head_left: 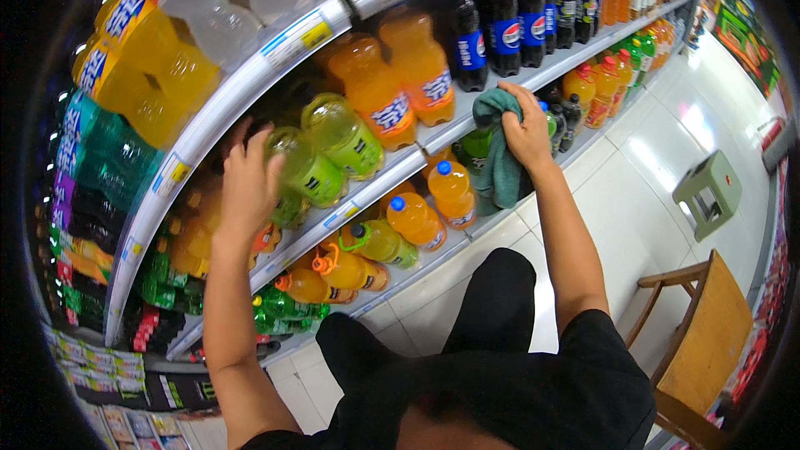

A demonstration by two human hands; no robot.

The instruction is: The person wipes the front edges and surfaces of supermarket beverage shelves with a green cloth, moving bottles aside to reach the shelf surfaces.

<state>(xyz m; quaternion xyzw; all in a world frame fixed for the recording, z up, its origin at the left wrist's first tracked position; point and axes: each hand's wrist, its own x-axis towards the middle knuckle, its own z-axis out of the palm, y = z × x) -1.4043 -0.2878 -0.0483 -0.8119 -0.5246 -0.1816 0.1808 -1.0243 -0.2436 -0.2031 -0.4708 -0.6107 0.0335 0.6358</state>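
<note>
Bottle labels and shelf-edge tags

Blue-and-white wrap labels [392, 113] band the orange plastic bottles; blue round-emblem labels [504, 35] circle the dark cola bottles; small white-and-yellow price tags [301, 38] line the shelf edge.

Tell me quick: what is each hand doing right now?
Left hand: open, fingers spread against a green soda bottle on the shelf.
Right hand: closed on a teal cloth, pressed to the shelf edge.

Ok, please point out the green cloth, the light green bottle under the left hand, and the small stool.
green cloth [498, 168], head view, hanging fold.
light green bottle [308, 168], head view, its side.
stool [711, 187], head view, seat top.
</note>
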